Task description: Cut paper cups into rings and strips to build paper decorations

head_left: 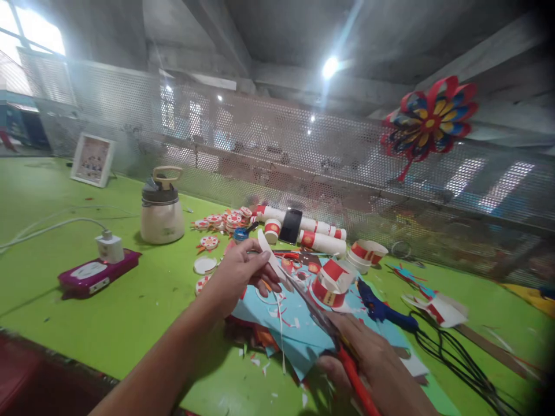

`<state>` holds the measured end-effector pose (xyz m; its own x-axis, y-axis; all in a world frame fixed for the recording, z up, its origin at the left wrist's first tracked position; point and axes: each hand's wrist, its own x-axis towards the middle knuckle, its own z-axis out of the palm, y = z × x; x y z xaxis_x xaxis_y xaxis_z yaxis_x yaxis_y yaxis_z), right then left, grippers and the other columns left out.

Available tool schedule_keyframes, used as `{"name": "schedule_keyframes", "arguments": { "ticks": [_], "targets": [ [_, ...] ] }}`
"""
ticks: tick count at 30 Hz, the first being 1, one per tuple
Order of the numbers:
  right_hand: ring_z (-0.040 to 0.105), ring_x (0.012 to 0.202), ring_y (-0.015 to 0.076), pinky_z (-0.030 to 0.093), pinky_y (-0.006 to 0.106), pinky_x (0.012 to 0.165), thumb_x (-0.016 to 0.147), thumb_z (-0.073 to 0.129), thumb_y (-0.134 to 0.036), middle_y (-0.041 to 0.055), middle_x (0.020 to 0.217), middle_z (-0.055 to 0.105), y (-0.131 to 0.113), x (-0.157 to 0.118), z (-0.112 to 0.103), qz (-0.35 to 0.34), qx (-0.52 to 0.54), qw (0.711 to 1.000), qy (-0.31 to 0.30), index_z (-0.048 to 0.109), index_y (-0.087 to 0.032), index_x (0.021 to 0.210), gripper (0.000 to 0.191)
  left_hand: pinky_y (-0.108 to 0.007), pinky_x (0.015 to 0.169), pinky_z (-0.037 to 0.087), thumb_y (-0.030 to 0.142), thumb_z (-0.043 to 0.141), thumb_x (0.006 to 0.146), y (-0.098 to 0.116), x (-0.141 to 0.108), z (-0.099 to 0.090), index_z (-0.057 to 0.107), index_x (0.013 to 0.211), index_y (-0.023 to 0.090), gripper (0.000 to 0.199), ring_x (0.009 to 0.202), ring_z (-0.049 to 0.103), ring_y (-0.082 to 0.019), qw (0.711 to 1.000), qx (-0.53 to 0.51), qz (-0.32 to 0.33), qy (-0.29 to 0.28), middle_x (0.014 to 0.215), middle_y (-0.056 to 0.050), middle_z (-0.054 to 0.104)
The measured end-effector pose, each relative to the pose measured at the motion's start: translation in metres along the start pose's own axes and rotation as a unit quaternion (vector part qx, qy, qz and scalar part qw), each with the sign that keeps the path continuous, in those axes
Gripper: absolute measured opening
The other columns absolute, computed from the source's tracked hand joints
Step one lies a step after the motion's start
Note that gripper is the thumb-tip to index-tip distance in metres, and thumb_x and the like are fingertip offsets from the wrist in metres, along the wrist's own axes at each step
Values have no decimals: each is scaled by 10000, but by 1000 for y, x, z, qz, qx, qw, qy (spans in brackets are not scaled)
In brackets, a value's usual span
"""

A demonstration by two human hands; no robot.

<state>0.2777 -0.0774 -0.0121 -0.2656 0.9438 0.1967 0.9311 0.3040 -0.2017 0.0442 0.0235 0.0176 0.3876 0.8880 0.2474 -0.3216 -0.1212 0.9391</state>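
Observation:
My left hand (240, 268) pinches a curved white paper piece (269, 254) between thumb and fingers above the work area. From it a thin white strip (281, 329) dangles down. In my right hand (368, 352) is a pair of scissors (318, 315) with red handles, its blades pointing up and left to the paper's lower end. Whether the blades touch the paper I cannot tell for sure. Beneath both hands lie light blue paper sheets (286, 318) strewn with small red and white scraps. Close to the scissors stand cut red and white paper cups (332, 283).
A blue glue gun (385, 306) with a black cord lies at right. Stacked paper cups (323, 241), a phone (290, 225) and several small round red-and-white paper pieces (229, 221) sit behind. On the left are a jug (162, 211), a purple power strip (99, 274) and a picture frame (92, 160).

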Motion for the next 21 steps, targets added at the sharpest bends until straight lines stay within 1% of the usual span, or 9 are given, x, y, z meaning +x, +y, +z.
{"name": "schedule_keyframes", "arguments": {
  "ticks": [3, 6, 10, 14, 18, 21],
  "targets": [
    [577, 1116, 353, 494, 473, 887, 830, 498, -567, 208, 1242, 601, 1, 2, 1, 13, 5, 1000, -24, 569, -114, 1244, 618, -200, 400, 450, 362, 628, 785, -3, 2, 0, 477, 733, 162, 256, 508, 653, -160, 1000, 18, -4, 13, 578, -38, 667],
    [582, 1122, 327, 494, 433, 900, 833, 507, -552, 192, 1241, 608, -2, 2, 1, 5, 21, 999, -29, 571, -123, 1239, 594, -205, 402, 445, 387, 644, 766, -7, 4, 1, 500, 695, 153, 284, 495, 639, -150, 1000, 22, -11, 17, 564, -34, 651],
    [626, 1050, 296, 523, 391, 836, 854, 499, -502, 161, 1186, 648, -4, 1, 1, -3, 54, 998, -26, 569, -147, 1229, 522, -211, 412, 439, 392, 649, 760, -11, 6, 1, 514, 706, 153, 279, 504, 637, -149, 999, 12, -30, 16, 573, -27, 640],
    [659, 962, 296, 533, 378, 748, 850, 485, -511, 139, 1136, 677, -8, 0, 2, 11, 81, 997, -10, 608, -184, 1163, 469, -229, 460, 475, 337, 703, 713, -14, 4, 4, 537, 755, 151, 253, 543, 614, -135, 999, 1, -36, 7, 586, -5, 613],
    [668, 826, 272, 513, 356, 667, 850, 484, -512, 119, 993, 711, -14, 0, 0, 28, 112, 993, 1, 640, -182, 1067, 424, -261, 480, 498, 285, 731, 674, -16, 3, 7, 511, 837, 158, 302, 552, 614, -150, 999, -17, -42, 10, 596, -2, 620],
    [656, 785, 251, 500, 341, 657, 856, 490, -502, 111, 942, 710, -17, 1, 0, 29, 142, 989, -2, 637, -166, 1047, 413, -272, 481, 505, 250, 732, 667, -17, 3, 8, 497, 898, 155, 343, 541, 613, -154, 999, -27, -41, 20, 593, 0, 625]
  ]
}}
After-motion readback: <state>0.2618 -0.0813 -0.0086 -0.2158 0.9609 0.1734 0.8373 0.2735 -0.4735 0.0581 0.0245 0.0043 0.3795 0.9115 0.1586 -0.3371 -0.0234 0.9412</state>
